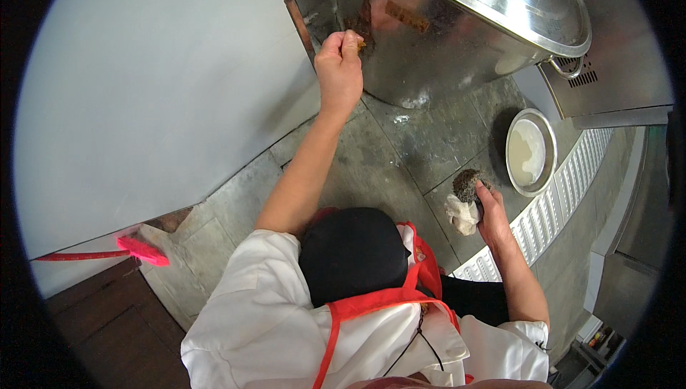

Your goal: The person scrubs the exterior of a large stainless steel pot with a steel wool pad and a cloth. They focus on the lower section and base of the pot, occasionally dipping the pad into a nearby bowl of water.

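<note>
My left hand (341, 64) reaches up to the side wall of a large lidded stainless steel pot (445, 51), its fingers pinched on a small yellowish-brown piece. Brown residue and a brown strip (407, 16) stick to the metal beside it. Lower right, my right hand (493, 212) grips a dark wire scouring pad (467, 184) together with a crumpled whitish cloth (462, 214). Both are held above the floor, away from the pot. A metal basin (553, 158) of cloudy liquid stands on the floor, right of the pad.
Grey tiles (370, 164) cover the floor, crossed at right by a perforated metal drain cover (536, 233). A pale panel (161, 83) borders the left. A bright pink brush head (142, 251) with a red handle lies lower left. The pot has a side handle (569, 71).
</note>
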Demonstrator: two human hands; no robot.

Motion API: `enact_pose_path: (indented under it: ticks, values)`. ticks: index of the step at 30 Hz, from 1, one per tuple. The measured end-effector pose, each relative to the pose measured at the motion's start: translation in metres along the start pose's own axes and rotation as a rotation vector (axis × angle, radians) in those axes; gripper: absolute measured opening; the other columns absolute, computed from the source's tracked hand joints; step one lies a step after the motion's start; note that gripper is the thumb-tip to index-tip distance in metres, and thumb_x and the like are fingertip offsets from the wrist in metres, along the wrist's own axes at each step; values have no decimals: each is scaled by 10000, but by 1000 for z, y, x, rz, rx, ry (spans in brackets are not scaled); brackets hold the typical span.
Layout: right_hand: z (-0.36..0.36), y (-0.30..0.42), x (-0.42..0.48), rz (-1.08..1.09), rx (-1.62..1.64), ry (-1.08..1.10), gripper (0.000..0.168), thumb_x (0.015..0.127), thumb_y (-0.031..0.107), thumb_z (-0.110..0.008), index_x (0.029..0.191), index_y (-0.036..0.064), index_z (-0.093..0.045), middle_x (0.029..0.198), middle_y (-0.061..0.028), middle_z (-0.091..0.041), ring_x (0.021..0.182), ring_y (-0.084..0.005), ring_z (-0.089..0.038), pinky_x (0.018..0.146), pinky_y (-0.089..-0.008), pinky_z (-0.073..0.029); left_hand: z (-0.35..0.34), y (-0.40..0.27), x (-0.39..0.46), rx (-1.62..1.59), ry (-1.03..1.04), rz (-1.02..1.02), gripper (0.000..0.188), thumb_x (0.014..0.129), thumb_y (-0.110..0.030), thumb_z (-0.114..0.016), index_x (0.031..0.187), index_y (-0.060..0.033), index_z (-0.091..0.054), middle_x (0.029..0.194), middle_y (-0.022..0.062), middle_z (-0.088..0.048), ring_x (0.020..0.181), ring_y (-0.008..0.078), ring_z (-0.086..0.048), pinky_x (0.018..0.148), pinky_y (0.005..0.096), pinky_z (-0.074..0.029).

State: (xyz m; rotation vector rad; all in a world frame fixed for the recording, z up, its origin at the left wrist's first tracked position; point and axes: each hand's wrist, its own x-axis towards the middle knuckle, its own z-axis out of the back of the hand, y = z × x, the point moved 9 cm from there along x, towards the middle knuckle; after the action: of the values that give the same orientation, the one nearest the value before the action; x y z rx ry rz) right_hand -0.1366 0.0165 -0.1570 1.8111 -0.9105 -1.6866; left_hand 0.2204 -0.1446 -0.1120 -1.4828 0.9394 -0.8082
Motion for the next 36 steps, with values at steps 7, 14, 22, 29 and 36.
enact_pose_path:
  ticks: [7,14,22,29,36]
  values:
    - [-5,5,-4,14,2,16,360,941,256,-512,1136,-47,-526,1033,-122,-627,897,-194,-617,801,-327,-499,-11,-81,-26,540,-246,-748,111,841,-82,-634,917,-3,-617,833,115,-589,683,262,-605,597,355,-487]
    - [-7,6,-7,-18,9,11,370,928,257,-531,1153,-36,-509,1021,-110,-628,897,-183,-618,790,-297,-499,-15,-91,-32,711,-252,-933,135,784,-44,-679,901,1,-630,788,146,-602,700,318,-602,623,384,-496]
    - [-8,5,-3,13,5,58,339,934,243,-514,1125,-36,-533,1013,-112,-633,879,-187,-625,778,-316,-510,-23,-99,-33,782,-215,-988,78,813,-47,-621,875,-4,-602,800,152,-590,706,352,-589,612,420,-484]
    - [-9,6,-3,22,-4,47,345,938,244,-506,1135,-39,-531,1009,-113,-634,881,-187,-620,776,-318,-504,-33,-98,-28,884,-114,-972,75,807,-52,-609,855,-3,-577,827,149,-571,708,355,-579,605,429,-486]
    - [-12,15,-7,54,-45,51,358,935,250,-523,1136,-47,-523,1015,-100,-626,887,-151,-601,786,-278,-484,-39,-92,-26,963,-82,-920,65,821,-49,-596,845,-5,-556,831,152,-556,696,347,-593,593,416,-501]
